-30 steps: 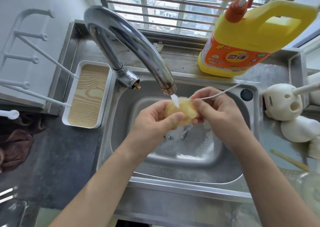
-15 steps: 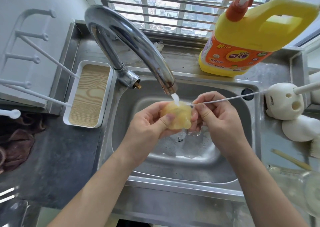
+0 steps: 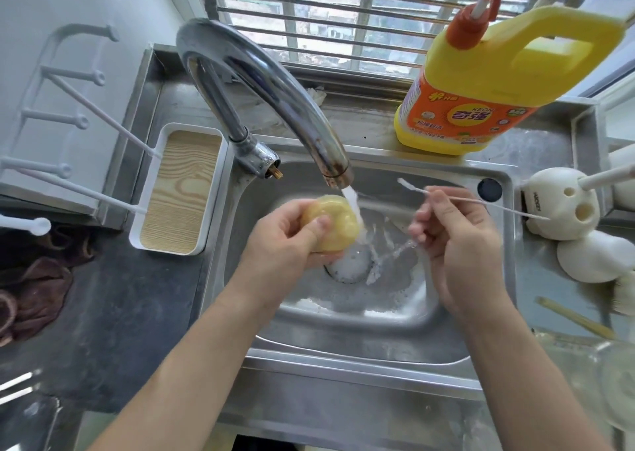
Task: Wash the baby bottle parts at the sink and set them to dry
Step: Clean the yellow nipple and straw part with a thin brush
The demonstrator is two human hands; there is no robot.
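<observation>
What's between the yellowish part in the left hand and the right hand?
Head view: the tap's water stream, hitting the yellowish part at its edge; then only wet sink before the right hand.

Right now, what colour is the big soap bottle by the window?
The detergent bottle is yellow, its label orange; head view.

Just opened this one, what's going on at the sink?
A person is rinsing at a stainless steel sink. The left hand grips a yellowish translucent bottle part under water running from the curved chrome tap. The right hand pinches a thin white stick brush, held clear of the part, off to its right. A yellow detergent jug stands on the ledge behind.
</observation>
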